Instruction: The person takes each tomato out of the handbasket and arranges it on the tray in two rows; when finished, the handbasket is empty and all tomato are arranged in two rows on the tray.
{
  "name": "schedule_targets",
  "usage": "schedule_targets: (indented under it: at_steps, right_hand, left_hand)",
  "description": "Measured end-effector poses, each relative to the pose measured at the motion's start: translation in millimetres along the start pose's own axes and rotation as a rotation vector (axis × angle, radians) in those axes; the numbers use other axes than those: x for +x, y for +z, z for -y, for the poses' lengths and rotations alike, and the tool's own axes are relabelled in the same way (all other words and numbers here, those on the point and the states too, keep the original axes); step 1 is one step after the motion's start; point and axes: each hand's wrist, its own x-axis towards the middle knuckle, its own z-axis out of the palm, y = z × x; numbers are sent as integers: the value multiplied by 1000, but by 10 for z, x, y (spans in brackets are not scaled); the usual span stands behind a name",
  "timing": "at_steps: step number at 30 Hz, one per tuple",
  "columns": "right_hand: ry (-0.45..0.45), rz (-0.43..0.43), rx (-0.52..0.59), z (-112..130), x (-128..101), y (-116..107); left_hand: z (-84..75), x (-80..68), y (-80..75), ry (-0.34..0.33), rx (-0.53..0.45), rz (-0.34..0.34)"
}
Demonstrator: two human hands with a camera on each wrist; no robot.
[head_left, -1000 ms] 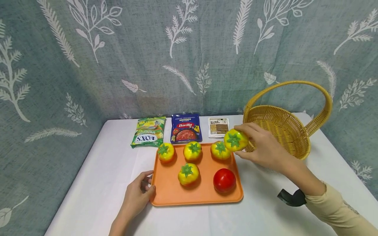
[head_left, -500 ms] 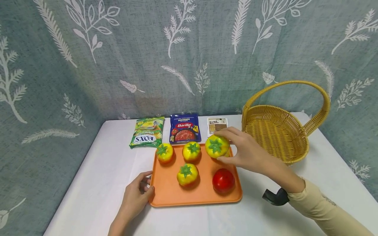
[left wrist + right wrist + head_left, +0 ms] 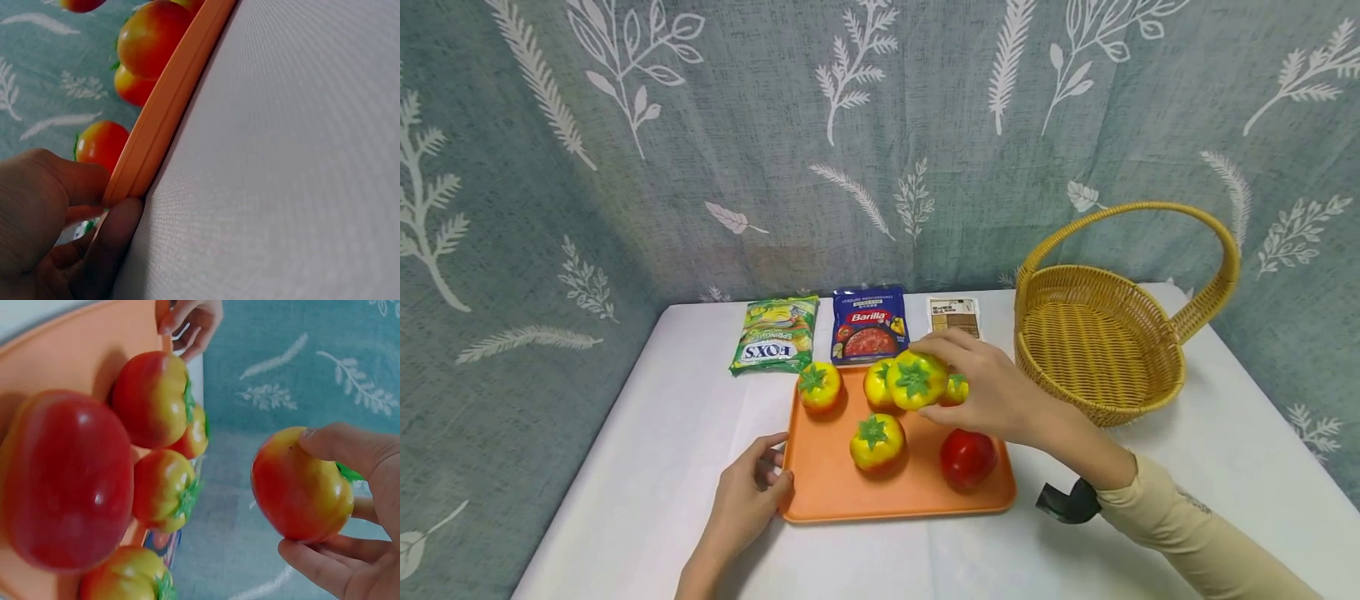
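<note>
My right hand (image 3: 981,392) grips a yellow tomato with a green stem (image 3: 915,381) (image 3: 302,491) and holds it above the back of the orange tray (image 3: 827,492). On the tray lie three other yellow tomatoes in plain sight (image 3: 820,387) (image 3: 877,441) (image 3: 877,383), a fourth partly hidden behind my right hand (image 3: 957,389), and a red tomato (image 3: 968,458) (image 3: 62,481). My left hand (image 3: 752,492) (image 3: 75,231) holds the tray's left rim (image 3: 156,150), thumb on the tablecloth side and fingers curled over the edge.
A yellow wicker basket with a hoop handle (image 3: 1150,392) stands at the right, nothing in it. Behind the tray lie a green FOXS bag (image 3: 775,335), a blue Barilla pouch (image 3: 869,325) and a small white packet (image 3: 953,315). A leaf-patterned curtain hangs behind the white table (image 3: 647,467).
My right hand has carried the yellow tomato leftward from beside the basket's rim to above the back middle of the tray. The left hand has kept its hold on the tray rim.
</note>
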Motion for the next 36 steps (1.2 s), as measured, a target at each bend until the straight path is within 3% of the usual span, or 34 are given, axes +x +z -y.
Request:
schedule_targets:
  at_steps: [15, 21, 28, 36]
  right_hand:
    - [-77, 43, -1, 179, 148, 271]
    - [-37, 118, 51, 286, 210, 399]
    - [-55, 190, 18, 387, 274, 582]
    - [-42, 264, 59, 486, 286, 787]
  left_hand:
    - [9, 15, 0, 11, -3, 9]
    - [4, 10, -4, -10, 9, 12]
    - [-12, 25, -7, -14, 18, 10]
    - [5, 10, 5, -19, 16, 14]
